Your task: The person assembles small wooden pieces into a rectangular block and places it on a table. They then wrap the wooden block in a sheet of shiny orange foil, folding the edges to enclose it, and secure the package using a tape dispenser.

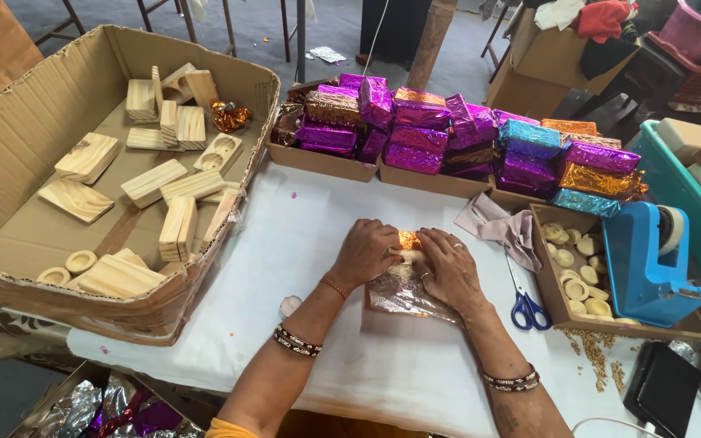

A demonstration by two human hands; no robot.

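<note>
hands [409, 258] hiding foil-wrapped block [408, 240]

Bare tabletop [285, 235] lies open left of the hands. The cardboard box [34, 138] walls the far left, wrapped blocks [448, 134] crowd behind, scissors [525, 304] and tape dispenser [647, 259] block the right.

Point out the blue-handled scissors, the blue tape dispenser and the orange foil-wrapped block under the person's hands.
Blue-handled scissors [526, 309]: head view, on the blue handle loops.
Blue tape dispenser [647, 264]: head view, on its blue side wall.
Orange foil-wrapped block [408, 240]: head view, on the shiny orange foil showing between both hands.
</note>
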